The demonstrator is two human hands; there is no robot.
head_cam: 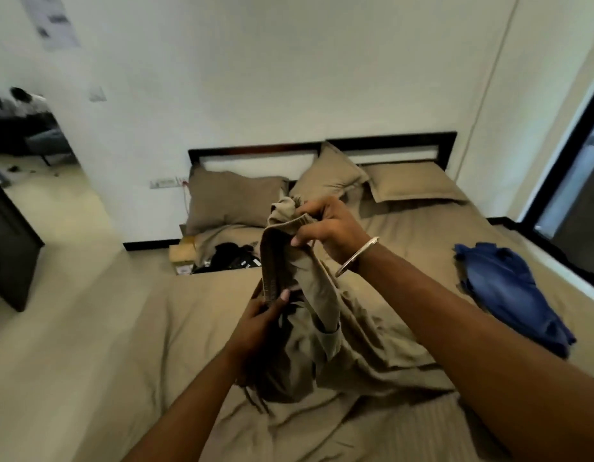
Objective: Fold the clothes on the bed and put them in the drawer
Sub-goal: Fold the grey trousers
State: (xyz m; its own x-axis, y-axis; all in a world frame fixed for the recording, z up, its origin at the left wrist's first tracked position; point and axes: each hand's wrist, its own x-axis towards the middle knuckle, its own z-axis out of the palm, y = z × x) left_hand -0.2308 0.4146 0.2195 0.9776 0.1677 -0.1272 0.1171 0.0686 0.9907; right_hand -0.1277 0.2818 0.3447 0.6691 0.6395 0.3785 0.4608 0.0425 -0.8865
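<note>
Trousers (309, 315) of an olive-khaki cloth are held up over the middle of the bed (189, 328), with the waistband raised and the legs trailing onto the sheet toward 6 o'clock. At about 7 o'clock of the garment, the left hand (255, 325) grips the lower end of the waistband, its fingers (284, 296) curled round the cloth and clamped on it. At 12 o'clock, the right hand (329, 228) pinches the upper end of the waistband, fingers closed on the fabric; a metal bangle (355, 256) is worn on that wrist.

The step in hand is judged to be the squaring of the waistband before the first fold. It would be done well if the two ends were drawn taut and level, the legs shaken so that seam lies on seam, and the garment then laid flat on the bare sheet rather than on its own bunched folds.

Further right, at 3 o'clock, a blue garment (512, 295) lies crumpled and unfolded near the bed's edge, well apart from the hands. No drawer can be identified with certainty.
</note>
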